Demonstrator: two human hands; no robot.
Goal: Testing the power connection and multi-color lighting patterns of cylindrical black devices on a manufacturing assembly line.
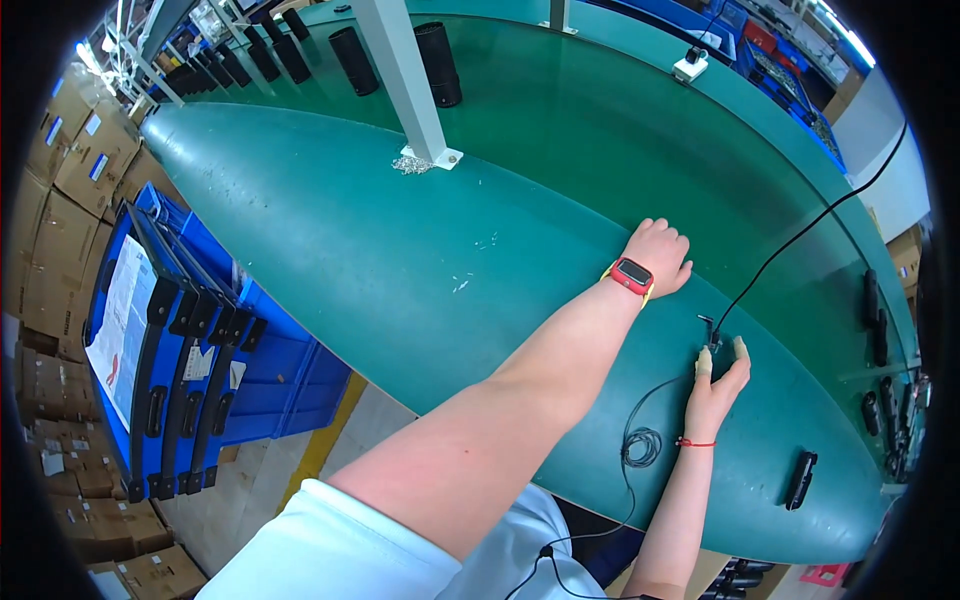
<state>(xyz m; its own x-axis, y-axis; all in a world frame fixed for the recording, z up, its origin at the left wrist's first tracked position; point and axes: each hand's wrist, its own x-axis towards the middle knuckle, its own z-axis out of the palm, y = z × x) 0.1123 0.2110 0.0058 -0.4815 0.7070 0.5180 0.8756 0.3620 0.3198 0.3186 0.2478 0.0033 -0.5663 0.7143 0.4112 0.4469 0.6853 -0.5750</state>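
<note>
My left hand point(658, 256), with a red-cased watch at the wrist, reaches over the inner edge of the green worktop point(380, 250). Its fingers curl down and away, so whatever they hold, if anything, is hidden. To its right, my right hand point(718, 388) points away from me, thumb and forefinger apart, pale covers on the fingertips. Close to the thumb tip is a small dark piece with a thin metal end point(709, 328), where a black cord point(800, 232) comes down. A thin grey cable point(640, 447), partly coiled, runs toward this hand.
A white post point(402, 85) rises from the worktop, small metal bits point(411, 165) at its foot. Black cylinders point(438, 65) stand beyond on the darker green belt. A black part point(801, 480) lies at right. Blue crates point(270, 390) and cartons point(60, 230) are at left.
</note>
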